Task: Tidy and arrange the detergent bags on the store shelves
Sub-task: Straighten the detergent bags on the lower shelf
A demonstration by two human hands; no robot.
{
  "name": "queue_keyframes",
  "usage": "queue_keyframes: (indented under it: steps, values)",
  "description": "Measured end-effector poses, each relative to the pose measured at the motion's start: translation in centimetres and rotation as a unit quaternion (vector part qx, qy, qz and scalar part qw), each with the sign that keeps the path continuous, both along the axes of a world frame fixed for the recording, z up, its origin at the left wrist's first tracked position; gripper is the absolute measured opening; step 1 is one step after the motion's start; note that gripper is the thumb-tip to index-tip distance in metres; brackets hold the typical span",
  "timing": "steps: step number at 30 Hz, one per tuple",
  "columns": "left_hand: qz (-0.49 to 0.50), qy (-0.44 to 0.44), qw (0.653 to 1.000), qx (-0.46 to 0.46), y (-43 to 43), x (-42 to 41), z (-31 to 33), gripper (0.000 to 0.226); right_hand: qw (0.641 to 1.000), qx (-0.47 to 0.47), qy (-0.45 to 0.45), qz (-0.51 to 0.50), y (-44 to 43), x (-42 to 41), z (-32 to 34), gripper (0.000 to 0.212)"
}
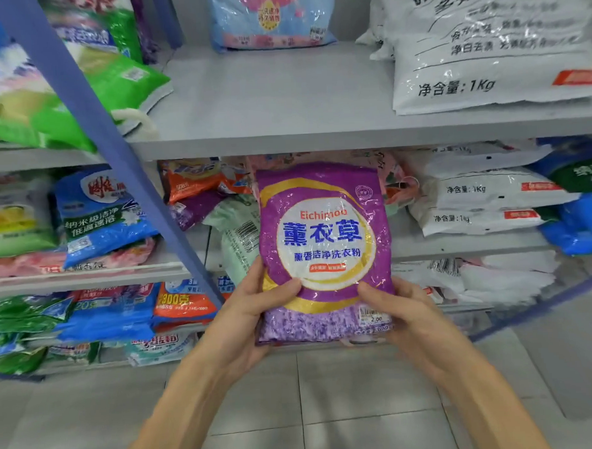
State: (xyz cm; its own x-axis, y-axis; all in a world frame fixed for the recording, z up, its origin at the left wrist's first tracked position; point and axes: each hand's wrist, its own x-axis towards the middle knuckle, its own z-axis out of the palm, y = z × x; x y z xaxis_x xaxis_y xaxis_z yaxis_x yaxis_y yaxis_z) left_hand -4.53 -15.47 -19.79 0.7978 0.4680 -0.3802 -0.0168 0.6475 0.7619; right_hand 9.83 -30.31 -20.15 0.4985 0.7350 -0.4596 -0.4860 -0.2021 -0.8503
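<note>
While upright, the purple bag (325,230) is gripped (thumbs frontward) — left hand (254,313), right hand (405,314).

Grey tiled floor (361,390) fills the lower part of the frame. Tiles are large, pale and slightly glossy. Thin dark grout lines (299,388) run between them. Faint shading at lower left.

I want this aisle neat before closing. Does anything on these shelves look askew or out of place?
Yes. On the middle shelf, behind the held purple bag, an orange bag, a small purple bag and a pale green bag lie jumbled at different tilts; the pale green bag shows its barcode side.
</note>
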Motion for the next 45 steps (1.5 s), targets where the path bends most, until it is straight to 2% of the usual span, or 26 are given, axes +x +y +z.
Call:
queue_keyframes:
  steps: [4,7,11,14,17,24,30,38,45]
  values:
    - [-0.002,-0.018,1.0,0.022,-1.0,-2.5,3.3,0.056,1.0,0.023,-0.005,-0.01,-0.2,-1.6,3.6,0.05]
    - [0.007,0.008,0.998,0.066,-1.6,-4.6,4.9,0.057,1.0,0.024,-0.012,0.001,-0.2,-2.7,5.6,0.047]
    - [0.058,0.054,0.992,0.093,-0.7,-6.4,7.9,0.078,0.998,0.055,-0.031,0.024,0.6,-4.3,8.1,0.041]
    - [0.106,0.08,0.987,0.089,0.3,-7.0,10.9,0.058,0.995,0.088,-0.006,0.046,2.5,-5.2,9.3,0.046]
    - [0.149,0.07,0.982,0.092,1.3,-8.5,13.1,0.044,0.992,0.103,0.008,0.073,5.0,-6.3,10.9,0.045]
    - [0.227,0.054,0.965,0.119,4.7,-14.9,14.8,0.04,0.978,0.136,-0.102,0.121,10.8,-11.0,14.2,0.038]
    - [0.268,0.073,0.952,0.129,10.9,-21.5,15.4,0.042,0.969,0.15,-0.11,0.166,17.6,-17.3,15.4,0.032]
    - [0.275,0.074,0.944,0.164,22.8,-29.9,17.9,0.036,0.97,0.19,-0.082,0.132,29.7,-26.6,17.2,0.028]
    - [0.27,0.064,0.932,0.234,31.1,-31.1,22.0,0.033,0.961,0.207,-0.165,0.078,37.4,-29.3,20.5,0.018]
